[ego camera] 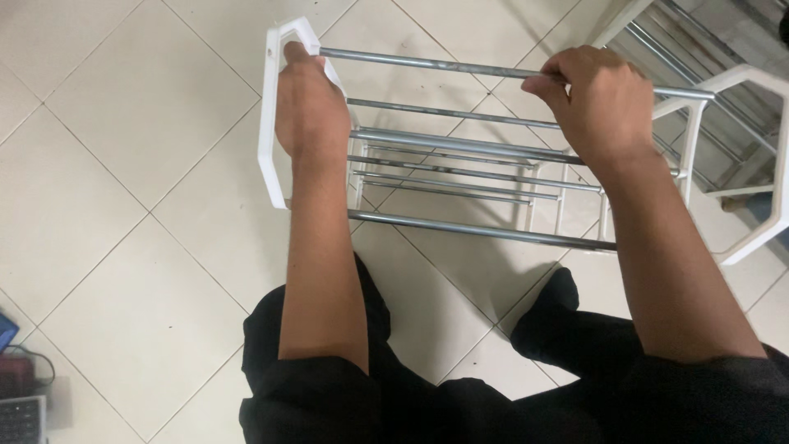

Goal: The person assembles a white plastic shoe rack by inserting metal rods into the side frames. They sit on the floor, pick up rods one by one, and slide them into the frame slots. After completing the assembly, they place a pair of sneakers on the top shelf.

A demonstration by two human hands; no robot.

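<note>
Rack of chrome rods and white plastic end frames stands on the tiled floor, near its upper middle, just beyond the person's dark-trousered knees. Left hand is clenched on the white end frame at its top corner. Right hand is curled tight around the top chrome rod near the opposite end frame. Some dark devices lie at the floor's lower left corner.

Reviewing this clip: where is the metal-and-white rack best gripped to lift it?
Probably from above, at both ends of the top far rod: left hand by the white side frame, right hand near the other end. Wide-spaced grips should keep the long rack level.
</note>
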